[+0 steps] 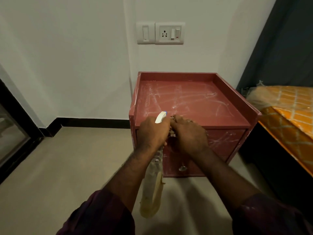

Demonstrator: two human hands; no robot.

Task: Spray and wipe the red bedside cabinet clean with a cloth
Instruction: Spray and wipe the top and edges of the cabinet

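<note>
Head view
Left grip: your left hand [153, 131] is curled round the neck of the spray bottle [161, 117], knuckles up, just in front of the cabinet's front edge.
Right grip: your right hand [188, 134] is pressed up against the left one, its fingers curled in on the same bottle below the spray head; there is a ring on one finger.
Spray bottle: the white head with its blue nozzle sticks up above your left hand and points over the cabinet top. The clear body hangs down below your wrist.
Cloth: a pale yellow cloth [151, 189] hangs from under your left hand alongside the bottle body, above the floor [67, 167]. How it is held is hidden.
Cabinet: the red cabinet [194, 102] stands against the white wall, beside the bed [291, 112]. Its top has a raised rim on three sides and is covered in white smears and streaks.
Cabinet front: more white streaks show on the drawer front to the right of your hands, and a small metal knob [182, 168] sits lower down.
Wall: a switch and socket plate [169, 33] is above the cabinet.
Right edge: a dark curtain [284, 48] hangs behind the orange bed cover.
</note>
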